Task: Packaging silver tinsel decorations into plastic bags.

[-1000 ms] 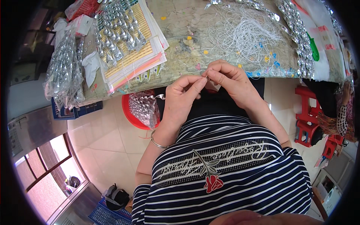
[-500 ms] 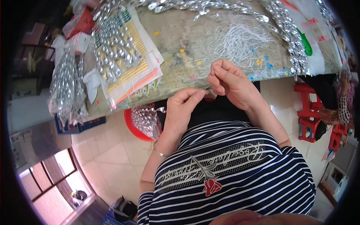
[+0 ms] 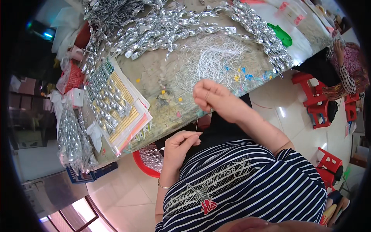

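Just off the table's front edge, a thin white string (image 3: 197,121) runs taut between my hands. My left hand (image 3: 177,147) pinches its lower end between thumb and forefinger. Higher and to the right, my right hand (image 3: 219,101) has its fingers curled closed at the upper end of the string. Beyond the right hand a loose tangle of white strings (image 3: 220,58) lies on the table. Silver twisted garlands (image 3: 166,34) stretch across the table behind it.
Silver spirals (image 3: 104,91) lie on a yellow ribbed sheet (image 3: 123,124) at left, beside a bagged silver bundle (image 3: 75,141). A red basin (image 3: 140,164) stands below the table edge. Green plastic piece (image 3: 281,35) and red stools (image 3: 315,98) are at right; another person (image 3: 349,65) sits there.
My right hand has risen away from the left one, and the string between them now shows stretched. The whole view has shifted, bringing more of the garlands at the back into sight.
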Motion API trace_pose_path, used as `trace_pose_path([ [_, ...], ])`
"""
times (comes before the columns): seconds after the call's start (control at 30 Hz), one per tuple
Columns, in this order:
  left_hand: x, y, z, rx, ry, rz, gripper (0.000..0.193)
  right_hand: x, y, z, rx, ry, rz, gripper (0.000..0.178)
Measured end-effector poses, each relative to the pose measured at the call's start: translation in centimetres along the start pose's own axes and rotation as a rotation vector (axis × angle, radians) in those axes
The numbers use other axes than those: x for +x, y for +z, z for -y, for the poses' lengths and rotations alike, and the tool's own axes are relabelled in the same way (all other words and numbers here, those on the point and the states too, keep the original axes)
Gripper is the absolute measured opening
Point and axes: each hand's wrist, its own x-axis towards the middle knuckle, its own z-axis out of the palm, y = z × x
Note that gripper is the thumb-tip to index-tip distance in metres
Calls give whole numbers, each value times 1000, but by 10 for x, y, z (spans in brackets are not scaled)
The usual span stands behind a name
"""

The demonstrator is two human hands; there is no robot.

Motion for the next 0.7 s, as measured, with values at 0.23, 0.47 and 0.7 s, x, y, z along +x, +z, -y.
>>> trace_pose_path([
  [0.23, 8, 1, -12, -46, 222, -74, 13, -1, 0, -1, -10, 9, 1, 18],
  [0.47, 26, 7, -50, -232, 546, -308, 12, -17, 25, -54, -404, 21, 357, 46],
  [0.7, 40, 17, -92, -333, 863, -295, 15, -12, 32, -63, -480, 3, 425, 56],
])
